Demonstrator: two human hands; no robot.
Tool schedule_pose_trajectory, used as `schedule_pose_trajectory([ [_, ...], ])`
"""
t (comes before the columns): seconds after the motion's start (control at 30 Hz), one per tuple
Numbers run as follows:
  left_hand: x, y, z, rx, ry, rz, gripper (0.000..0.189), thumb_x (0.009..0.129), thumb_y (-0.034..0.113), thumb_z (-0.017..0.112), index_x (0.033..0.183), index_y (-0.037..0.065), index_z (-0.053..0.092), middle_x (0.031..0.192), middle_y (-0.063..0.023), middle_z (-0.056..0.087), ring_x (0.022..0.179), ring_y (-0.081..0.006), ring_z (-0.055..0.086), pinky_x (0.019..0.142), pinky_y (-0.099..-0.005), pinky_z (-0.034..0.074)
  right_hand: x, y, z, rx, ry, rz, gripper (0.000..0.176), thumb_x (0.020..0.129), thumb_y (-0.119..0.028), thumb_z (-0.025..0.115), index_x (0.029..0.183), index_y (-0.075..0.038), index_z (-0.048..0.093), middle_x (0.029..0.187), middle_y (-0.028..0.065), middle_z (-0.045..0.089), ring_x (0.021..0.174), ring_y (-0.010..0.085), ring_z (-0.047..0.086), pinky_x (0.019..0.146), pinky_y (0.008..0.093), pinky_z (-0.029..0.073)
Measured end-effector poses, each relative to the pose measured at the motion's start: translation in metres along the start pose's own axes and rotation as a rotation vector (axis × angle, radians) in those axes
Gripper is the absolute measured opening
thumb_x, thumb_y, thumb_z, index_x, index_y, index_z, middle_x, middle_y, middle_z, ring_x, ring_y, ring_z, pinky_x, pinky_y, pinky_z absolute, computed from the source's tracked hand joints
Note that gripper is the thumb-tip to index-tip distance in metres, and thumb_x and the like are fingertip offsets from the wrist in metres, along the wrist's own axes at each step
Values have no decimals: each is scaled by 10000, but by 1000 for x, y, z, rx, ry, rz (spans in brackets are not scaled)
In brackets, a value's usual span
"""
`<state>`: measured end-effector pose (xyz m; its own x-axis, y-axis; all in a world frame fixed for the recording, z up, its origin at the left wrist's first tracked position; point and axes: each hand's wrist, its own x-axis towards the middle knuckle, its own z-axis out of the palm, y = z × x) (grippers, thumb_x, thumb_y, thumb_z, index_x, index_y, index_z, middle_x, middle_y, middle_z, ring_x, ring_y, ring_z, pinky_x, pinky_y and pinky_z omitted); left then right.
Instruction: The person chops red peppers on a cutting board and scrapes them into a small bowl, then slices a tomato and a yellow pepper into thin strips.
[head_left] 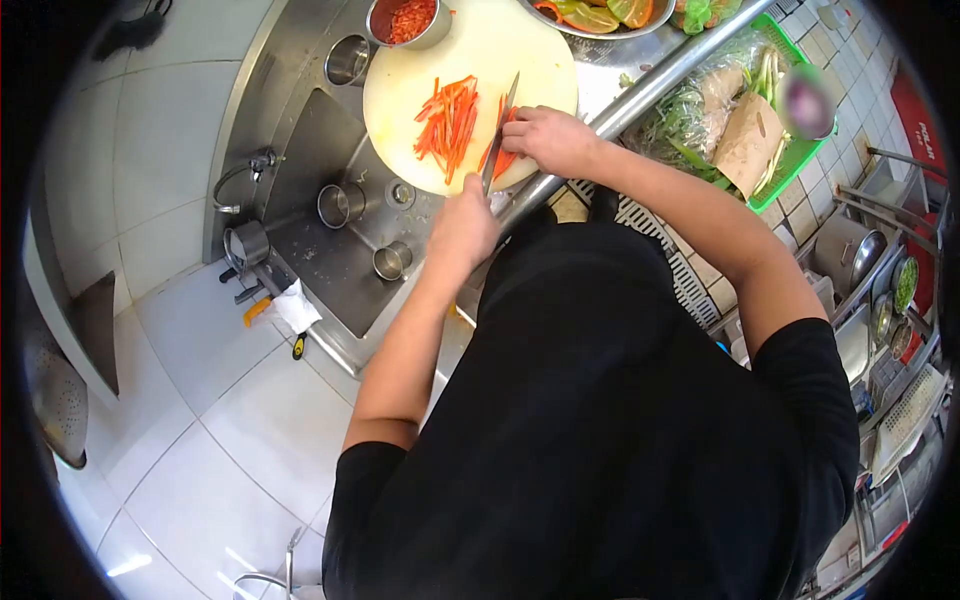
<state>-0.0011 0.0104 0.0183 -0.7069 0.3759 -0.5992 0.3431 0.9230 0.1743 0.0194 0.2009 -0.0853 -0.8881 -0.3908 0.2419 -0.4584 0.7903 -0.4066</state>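
A round white cutting board (400,85) lies across the sink edge. My left hand (465,228) is closed round the handle of a knife (498,140), whose blade points away over the board. My right hand (550,140), fingers bent together, presses on red pepper pieces (508,160) just right of the blade. A loose pile of red pepper strips (448,128) lies on the board left of the knife. At the board's far edge stands a metal container (437,30) of chopped red pieces. The fingertips of my right hand are partly hidden.
The sink (300,225) holds metal cups (340,205). A metal bowl (655,22) of cut peppers sits at the top. Right of the steel rail (650,90), a green basket (793,185) holds wrapped vegetables. Racks with pots (845,250) stand far right.
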Motion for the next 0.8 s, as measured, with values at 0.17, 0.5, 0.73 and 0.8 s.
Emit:
schedule_pose_trajectory([
  [0.17,37,-4,32,-91,95,29,266,943,180,539,1134,6,472,932,-335,654,919,-489,645,828,-556,496,-1,4,-5,-5,-36,-12,216,849,-141,580,1040,-81,662,1123,37,630,1083,246,576,955,348,479],
  [0.5,18,1,-2,-26,75,73,243,948,184,530,1100,0,480,884,-339,646,888,-502,638,814,-572,488,-2,-2,1,88,35,125,268,785,-112,651,1040,-32,636,1111,115,585,1094,283,564,985,353,463],
  [0.73,-33,-11,-2,58,-45,-70,229,933,145,531,1104,2,477,885,-330,657,876,-500,649,800,-574,497,-1,-7,-2,72,5,167,324,725,-90,641,1044,-37,643,1119,110,590,1099,267,560,990,343,462],
  [0.8,-28,-21,23,36,-53,-79,238,938,151,526,1114,6,459,868,-336,653,856,-509,645,784,-591,488,-2,-7,2,38,35,145,311,728,-87,639,1035,-35,641,1112,107,593,1094,264,562,990,342,462],
])
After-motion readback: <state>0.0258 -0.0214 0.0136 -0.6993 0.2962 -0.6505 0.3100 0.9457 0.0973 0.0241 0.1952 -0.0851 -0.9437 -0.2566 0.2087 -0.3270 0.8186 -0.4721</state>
